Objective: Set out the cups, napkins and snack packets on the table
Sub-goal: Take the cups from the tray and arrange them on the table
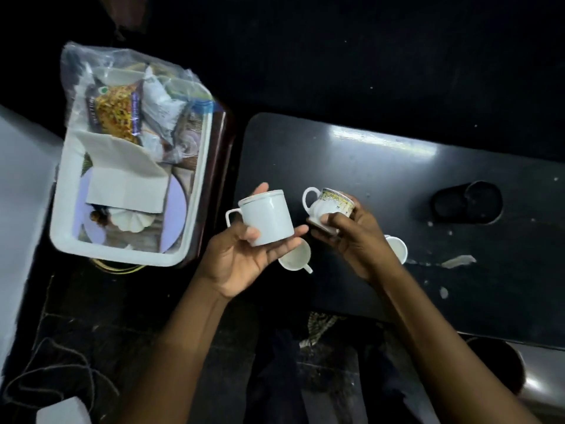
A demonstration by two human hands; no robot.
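Note:
My left hand (pixel 244 258) holds a plain white mug (pixel 264 218) tilted, above the left end of the dark table (pixel 382 185). My right hand (pixel 351 237) grips a small patterned cup (pixel 330 208) with a white handle, just right of the mug. Two white cups stand on the table below the hands: one (pixel 295 257) under my left fingers, another (pixel 397 247) partly hidden behind my right wrist. A white tray (pixel 195 191) to the left holds folded white napkins (pixel 128 179) and a clear bag with snack packets (pixel 117 110).
A dark round holder (pixel 467 203) lies on the table's right part. Pale scraps (pixel 458 261) dot the table near its right side. The tray rests on a dark brown stand. A cord (pixel 61 365) trails over the dark floor at the lower left.

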